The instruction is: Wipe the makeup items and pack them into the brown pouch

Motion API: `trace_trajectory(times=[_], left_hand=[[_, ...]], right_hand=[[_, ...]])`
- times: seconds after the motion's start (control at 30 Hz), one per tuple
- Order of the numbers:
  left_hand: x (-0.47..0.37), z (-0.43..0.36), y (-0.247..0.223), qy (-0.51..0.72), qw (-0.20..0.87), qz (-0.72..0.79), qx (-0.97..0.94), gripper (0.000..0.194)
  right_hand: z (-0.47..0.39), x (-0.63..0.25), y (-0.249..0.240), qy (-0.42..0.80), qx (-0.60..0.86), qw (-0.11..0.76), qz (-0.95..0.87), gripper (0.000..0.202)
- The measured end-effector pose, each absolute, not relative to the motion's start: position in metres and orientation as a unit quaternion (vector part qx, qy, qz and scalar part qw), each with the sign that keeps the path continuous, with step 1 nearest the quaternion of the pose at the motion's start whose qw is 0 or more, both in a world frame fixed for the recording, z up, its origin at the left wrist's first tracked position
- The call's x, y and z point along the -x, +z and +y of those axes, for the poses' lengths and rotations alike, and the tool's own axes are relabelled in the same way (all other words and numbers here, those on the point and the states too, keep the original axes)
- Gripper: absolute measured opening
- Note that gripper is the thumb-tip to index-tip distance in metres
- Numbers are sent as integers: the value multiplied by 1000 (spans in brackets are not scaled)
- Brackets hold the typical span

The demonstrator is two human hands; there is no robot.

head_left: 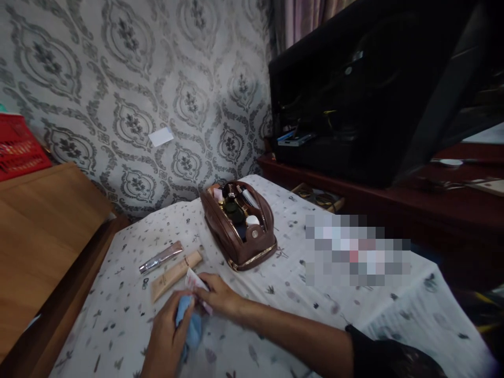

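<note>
Grey damask wallpaper (129, 123) beyond the fingers, velvety-looking and scrolled; beneath them, a pale leaf-printed tablecloth (291, 278) with faint creases. Pinched between the thumb and fingers of the right hand (220, 294): a white-and-pink tube (195, 280), small and flattish, lettering too blurred to read. Gathered in the curled fingers of the left hand (171, 320): a blue cloth (192, 328), soft, bunched, drooping in loose folds below the fingertips.

Decisive, by judgement: how tube and cloth lie to each other. Tube just beyond and to the right of the left fingertips, long axis slanting from far left to near right; cloth close on its near side. Nearer to the tube, the right hand; nearer to the cloth, the left (whether tube and cloth touch, impossible to tell behind the fingers).

Just beyond the left fingers, a beige tube (175, 275), smooth and slim, aligned crosswise to the one in hand. Past that, a silver tube (161, 258), glossy and metallic, roughly parallel to the beige. Beyond and to the right of the right fingertips, clear of them, a brown bag (218, 231), leather-like, round-shouldered, gaping over jumbled small containers, with a gold-toned zipper (258, 254) across its near end.
</note>
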State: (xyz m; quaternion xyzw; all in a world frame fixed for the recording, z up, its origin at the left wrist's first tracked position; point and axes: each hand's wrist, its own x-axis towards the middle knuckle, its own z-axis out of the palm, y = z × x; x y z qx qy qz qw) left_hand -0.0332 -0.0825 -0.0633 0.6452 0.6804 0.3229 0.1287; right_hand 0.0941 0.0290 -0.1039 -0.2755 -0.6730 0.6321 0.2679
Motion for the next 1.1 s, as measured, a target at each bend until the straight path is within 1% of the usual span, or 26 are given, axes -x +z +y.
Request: trace_trajectory(times=[0.07, 0.17, 0.27, 0.33, 0.47, 0.57, 0.7, 0.8, 0.9, 1.0, 1.1], left_hand=[[34, -77, -55, 359, 80, 685, -629, 37], [37, -66, -58, 387, 22, 654, -650, 35], [39, -53, -80, 341, -16, 598, -725, 37], [43, -46, -95, 304, -52, 569, -762, 39], [54, -37, -110, 251, -143, 550, -783, 37], [62, -35, -109, 233, -158, 556, -782, 33], [76, -33, -109, 262, -104, 586, -760, 28], [86, -33, -111, 252, -69, 634, -728, 34], [90, -37, -106, 243, -58, 686, -684, 39], [84, -41, -96, 279, -77, 703, -650, 29], [69, -43, -89, 318, -109, 674, -658, 14]], right_hand=[[30, -100, -100, 580, 264, 271, -721, 10], [29, -105, -99, 468, 243, 274, -804, 22], [29, -105, -103, 391, 228, 285, -845, 34], [30, -105, -106, 335, 229, 281, -870, 38], [30, -108, -104, 268, 243, 220, -906, 39], [27, -111, -99, 253, 260, 198, -910, 44], [24, -113, -98, 270, 283, 189, -901, 32], [26, -115, -99, 281, 283, 200, -895, 30], [29, -116, -101, 289, 261, 217, -895, 25], [30, -116, -101, 294, 225, 237, -898, 24], [31, -115, -103, 311, 186, 247, -899, 26]])
